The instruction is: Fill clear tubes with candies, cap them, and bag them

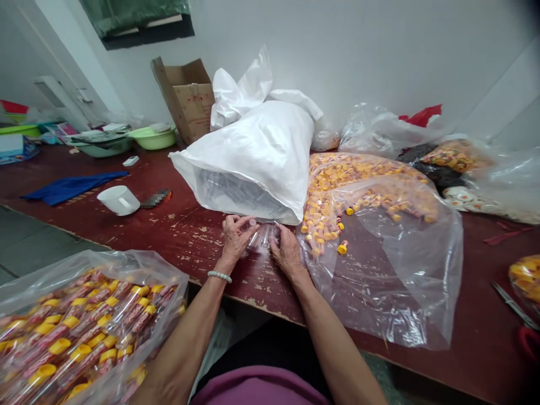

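Observation:
Several transparent plastic tubes lie on the table between my hands, just below the mouth of a big white sack. More tubes show inside that sack. My left hand, with a beaded bracelet at the wrist, is closed around a tube whose round end shows by the fingertips. The curled fingers of my right hand grip the tubes from the other side. Right of this hand spreads a transparent plastic bag with many yellow caps; a few caps lie near its opening.
At the lower left, a plastic bag holds yellow-capped tubes with red-patterned contents. A white mug, blue cloth, basins and a cardboard box stand further back. Scissors lie at the right edge of the worn red table.

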The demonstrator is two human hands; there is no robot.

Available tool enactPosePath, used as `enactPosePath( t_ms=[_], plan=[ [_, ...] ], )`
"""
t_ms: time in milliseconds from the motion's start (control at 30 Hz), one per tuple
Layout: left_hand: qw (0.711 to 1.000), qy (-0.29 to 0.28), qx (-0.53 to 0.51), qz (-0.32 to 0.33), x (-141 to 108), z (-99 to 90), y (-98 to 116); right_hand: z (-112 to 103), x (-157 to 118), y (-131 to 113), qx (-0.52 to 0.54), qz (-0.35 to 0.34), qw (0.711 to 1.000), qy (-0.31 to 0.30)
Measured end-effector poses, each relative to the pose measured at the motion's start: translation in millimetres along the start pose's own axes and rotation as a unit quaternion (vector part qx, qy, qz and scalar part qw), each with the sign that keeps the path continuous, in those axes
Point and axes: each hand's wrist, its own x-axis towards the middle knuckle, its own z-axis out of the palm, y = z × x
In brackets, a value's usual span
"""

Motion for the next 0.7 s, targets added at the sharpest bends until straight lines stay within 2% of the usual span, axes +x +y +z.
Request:
enactPosePath(
  t_ms=[33,100,200,267,333,433,533,633,700],
  plan=[
    [0.999,0.001,0.030,-0.014,-4,-5.9,-1,0,1,1,0.015,0.024,1.000,-0.002],
    [0.997,-0.033,0.059,-0.048,-14,-16.8,-6,-2,3,3,0.047,0.083,0.995,-0.006],
    [0.990,-0.086,0.049,-0.096,-27,-29.0,-17,-7,5,3,0.056,0.131,0.990,0.003],
    [0.990,-0.092,0.002,-0.109,-32,-35.0,-24,-10,6,2,0.039,0.130,0.990,0.021],
    [0.984,-0.100,-0.097,-0.111,-33,-40.0,-29,-11,6,1,0.032,0.127,0.991,0.033],
    [0.953,-0.120,-0.246,-0.130,-32,-43.8,-28,-12,5,-1,0.023,0.097,0.994,0.037],
    [0.926,-0.093,-0.316,-0.185,-30,-39.1,-23,-11,4,-4,-0.015,0.039,0.999,0.019],
    [0.923,-0.066,-0.328,-0.189,-27,-28.7,-20,-9,4,-8,-0.065,-0.042,0.995,-0.057],
    [0.931,-0.093,-0.311,-0.166,-24,-23.7,-19,-6,6,-9,-0.104,-0.097,0.983,-0.120]
  ],
)
